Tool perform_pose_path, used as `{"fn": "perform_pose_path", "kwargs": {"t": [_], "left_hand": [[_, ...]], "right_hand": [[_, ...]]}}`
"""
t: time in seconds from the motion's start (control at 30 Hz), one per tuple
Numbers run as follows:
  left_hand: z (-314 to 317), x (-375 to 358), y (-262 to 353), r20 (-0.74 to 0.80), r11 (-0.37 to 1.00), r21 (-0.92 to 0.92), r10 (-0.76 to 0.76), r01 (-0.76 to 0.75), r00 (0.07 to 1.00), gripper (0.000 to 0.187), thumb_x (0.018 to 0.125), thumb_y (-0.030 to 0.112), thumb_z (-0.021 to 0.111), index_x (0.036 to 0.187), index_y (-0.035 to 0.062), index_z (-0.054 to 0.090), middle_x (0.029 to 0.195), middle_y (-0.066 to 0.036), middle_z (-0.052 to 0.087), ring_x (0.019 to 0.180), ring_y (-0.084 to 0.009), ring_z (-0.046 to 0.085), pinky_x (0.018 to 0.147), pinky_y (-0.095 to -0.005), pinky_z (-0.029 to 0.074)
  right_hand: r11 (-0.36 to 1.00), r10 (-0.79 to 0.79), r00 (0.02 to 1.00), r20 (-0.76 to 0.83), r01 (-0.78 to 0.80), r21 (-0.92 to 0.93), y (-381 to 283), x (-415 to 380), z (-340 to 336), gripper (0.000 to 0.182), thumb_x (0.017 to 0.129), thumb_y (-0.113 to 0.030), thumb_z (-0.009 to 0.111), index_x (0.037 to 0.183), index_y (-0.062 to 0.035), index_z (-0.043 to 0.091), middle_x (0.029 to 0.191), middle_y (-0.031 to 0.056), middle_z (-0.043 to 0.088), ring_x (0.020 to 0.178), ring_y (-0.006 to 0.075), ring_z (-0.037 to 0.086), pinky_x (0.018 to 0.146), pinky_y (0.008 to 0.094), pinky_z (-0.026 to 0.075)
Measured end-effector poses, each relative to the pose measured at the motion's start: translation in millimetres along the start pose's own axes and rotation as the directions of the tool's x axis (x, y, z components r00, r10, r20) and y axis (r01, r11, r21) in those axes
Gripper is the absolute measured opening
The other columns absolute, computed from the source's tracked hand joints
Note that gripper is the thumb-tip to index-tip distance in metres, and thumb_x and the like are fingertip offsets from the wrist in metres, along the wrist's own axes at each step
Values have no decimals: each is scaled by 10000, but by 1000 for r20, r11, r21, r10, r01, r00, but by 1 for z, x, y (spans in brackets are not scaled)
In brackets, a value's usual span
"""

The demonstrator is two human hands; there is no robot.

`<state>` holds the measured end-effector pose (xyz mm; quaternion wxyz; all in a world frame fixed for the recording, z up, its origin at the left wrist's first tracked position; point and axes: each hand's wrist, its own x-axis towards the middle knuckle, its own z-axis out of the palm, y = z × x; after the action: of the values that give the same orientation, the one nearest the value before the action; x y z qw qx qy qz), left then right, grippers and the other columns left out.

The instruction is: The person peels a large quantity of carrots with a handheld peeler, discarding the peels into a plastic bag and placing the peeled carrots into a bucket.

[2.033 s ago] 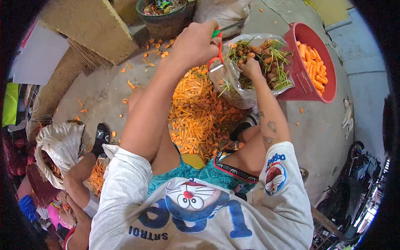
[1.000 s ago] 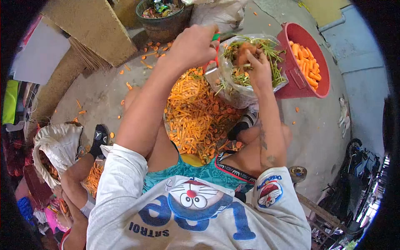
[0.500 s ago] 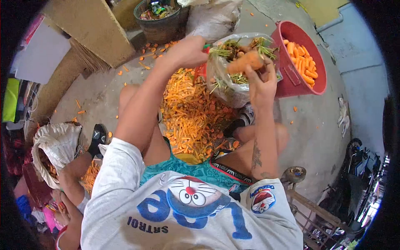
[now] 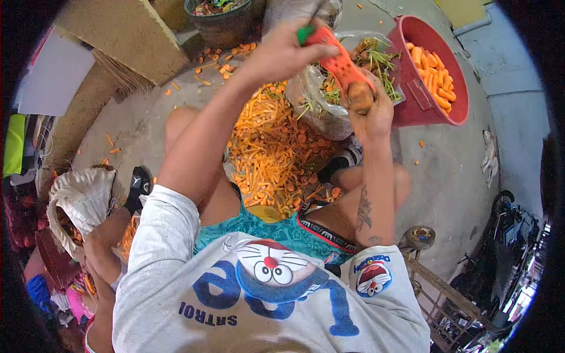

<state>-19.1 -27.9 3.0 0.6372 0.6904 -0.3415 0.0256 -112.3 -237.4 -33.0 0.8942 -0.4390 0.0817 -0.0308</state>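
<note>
My left hand (image 4: pixel 291 50) is closed around an orange-red peeler (image 4: pixel 336 63) with a green end and small dark holes. The peeler slants down to the right, its lower end against the carrot. In my right hand (image 4: pixel 375 112) is a thick, dirt-stained carrot (image 4: pixel 359 97), its end turned toward me. Just behind and below both hands stands a clear plastic bag (image 4: pixel 318 112) with carrots and cut green stalks (image 4: pixel 376 59), partly hidden by my hands. A heap of orange peelings (image 4: pixel 273 153) lies on the floor between my legs.
A red bucket (image 4: pixel 412 88) of peeled carrots (image 4: pixel 434 79) stands right of the bag. At the back are a dark bin (image 4: pixel 220 26) and a whitish sack. Another person's leg (image 4: pixel 112 241) and a white sack (image 4: pixel 82 197) are at left; a metal-framed cart (image 4: pixel 441 294) is at right.
My left hand has risen to the right, bringing the peeler onto the carrot. My right hand has turned the carrot from sideways to end-on, slightly lower.
</note>
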Motion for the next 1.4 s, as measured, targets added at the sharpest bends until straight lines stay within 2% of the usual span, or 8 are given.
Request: {"fn": "perform_pose_path", "kwargs": {"t": [0.27,0.43,0.6,0.73,0.97,1.07,1.3,1.4], "left_hand": [[-31,13,2,-263,959,-47,-283,281,922,95,978,63,668,924,5,615,782,-56,649,697,-141,621,656,-322,500],[18,-8,12,-60,993,10,122,-121,991,269,871,266,843,922,45,698,809,34,661,747,-79,575,679,-287,497],[-33,15,25,-319,895,20,-416,445,852,113,974,73,670,899,4,622,784,-64,654,671,-138,615,638,-325,503],[18,-11,17,-36,984,74,165,-162,986,236,875,216,837,972,60,688,829,45,664,782,-70,590,700,-293,504],[-16,14,9,-301,952,-217,-275,215,913,122,983,98,679,918,23,608,781,-48,639,659,-130,610,600,-317,497],[23,-12,20,-127,961,132,260,-244,957,199,888,189,824,949,49,698,863,22,702,740,-77,611,660,-274,499],[-17,12,1,-246,958,-254,-197,133,949,167,977,127,711,1010,10,596,849,-68,668,723,-156,677,638,-334,543],[22,-8,10,-213,997,-12,73,-78,974,209,879,181,835,962,45,701,838,10,684,798,-69,610,712,-273,506]], "right_hand": [[997,82,951,300,-82,-13,-13,-6,-3,332,1051,-190,483,1340,-31,524,1257,92,605,1136,199,614,969,366,518],[998,-36,990,136,42,-38,-10,-10,8,351,1025,-218,521,1314,-19,540,1224,113,624,1114,207,622,940,358,522],[997,47,967,250,-60,45,-14,-17,9,363,1024,-221,515,1311,1,531,1234,112,614,1181,203,592,1038,351,468],[999,-28,998,55,27,32,-6,-9,9,347,1035,-218,493,1300,3,534,1217,106,613,1125,193,606,996,339,488],[986,54,952,300,-98,134,-14,-16,7,358,1029,-245,507,1303,-19,552,1211,88,630,1003,180,627,877,309,520],[996,2,972,234,-22,85,-8,-14,9,367,1013,-247,511,1311,-37,551,1222,89,627,1082,193,630,901,340,539],[1000,-6,972,237,6,0,-8,-16,9,371,1012,-255,510,1323,-57,547,1230,61,631,1064,163,636,757,318,564],[1000,14,1000,-27,-14,-23,-10,-19,24,383,1034,-268,476,1343,-49,537,1195,57,634,949,165,643,682,304,535]]}}
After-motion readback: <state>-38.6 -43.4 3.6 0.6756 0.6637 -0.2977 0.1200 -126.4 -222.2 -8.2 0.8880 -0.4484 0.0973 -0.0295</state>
